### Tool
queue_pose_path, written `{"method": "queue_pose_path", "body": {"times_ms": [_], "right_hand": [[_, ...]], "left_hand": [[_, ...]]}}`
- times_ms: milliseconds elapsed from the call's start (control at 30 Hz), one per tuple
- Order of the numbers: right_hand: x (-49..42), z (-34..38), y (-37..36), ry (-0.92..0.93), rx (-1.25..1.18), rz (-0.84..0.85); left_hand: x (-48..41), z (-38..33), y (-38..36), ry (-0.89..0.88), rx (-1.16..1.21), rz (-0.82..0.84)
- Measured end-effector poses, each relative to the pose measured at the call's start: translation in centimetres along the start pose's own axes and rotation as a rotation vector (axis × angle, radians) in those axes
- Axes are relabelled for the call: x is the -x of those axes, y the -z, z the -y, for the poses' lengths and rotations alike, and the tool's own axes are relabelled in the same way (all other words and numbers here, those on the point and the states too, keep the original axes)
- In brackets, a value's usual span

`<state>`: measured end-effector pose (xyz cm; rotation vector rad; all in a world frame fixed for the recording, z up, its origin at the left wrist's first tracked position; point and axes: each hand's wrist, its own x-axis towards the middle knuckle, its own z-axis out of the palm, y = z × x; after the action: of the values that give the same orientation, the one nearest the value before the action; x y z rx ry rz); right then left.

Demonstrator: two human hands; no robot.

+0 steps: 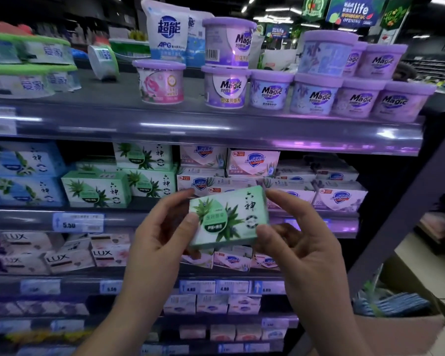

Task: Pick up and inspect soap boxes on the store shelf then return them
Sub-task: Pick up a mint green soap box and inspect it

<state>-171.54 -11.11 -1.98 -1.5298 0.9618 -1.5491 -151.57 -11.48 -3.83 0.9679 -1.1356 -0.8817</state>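
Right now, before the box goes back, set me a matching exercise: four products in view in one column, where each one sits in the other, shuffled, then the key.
Things:
1. green aloe soap box
2. Magic tubs
3. Lux soap boxes
4. Safeguard soap boxes

Places:
A. top shelf
B. at left, below the 5.50 price tag
C. pinched between left hand and right hand
D. second shelf, right of the shelved green boxes

Pairs: 1-C, 2-A, 3-B, 4-D
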Motion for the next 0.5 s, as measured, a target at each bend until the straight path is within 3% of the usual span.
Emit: {"method": "queue_pose_path", "body": {"times_ms": [200,500], "right_hand": [[-0.8,-1.2,-1.6,-0.281,-0.243,-0.123],[-0.4,-1.6,-5.1,-0.418,-0.427,-0.106]], "left_hand": [[0.4,-2.5,1.6,-0.1,-0.016,0.119],[0.4,-4.1,3.0,-0.267,-0.132,0.028]]}}
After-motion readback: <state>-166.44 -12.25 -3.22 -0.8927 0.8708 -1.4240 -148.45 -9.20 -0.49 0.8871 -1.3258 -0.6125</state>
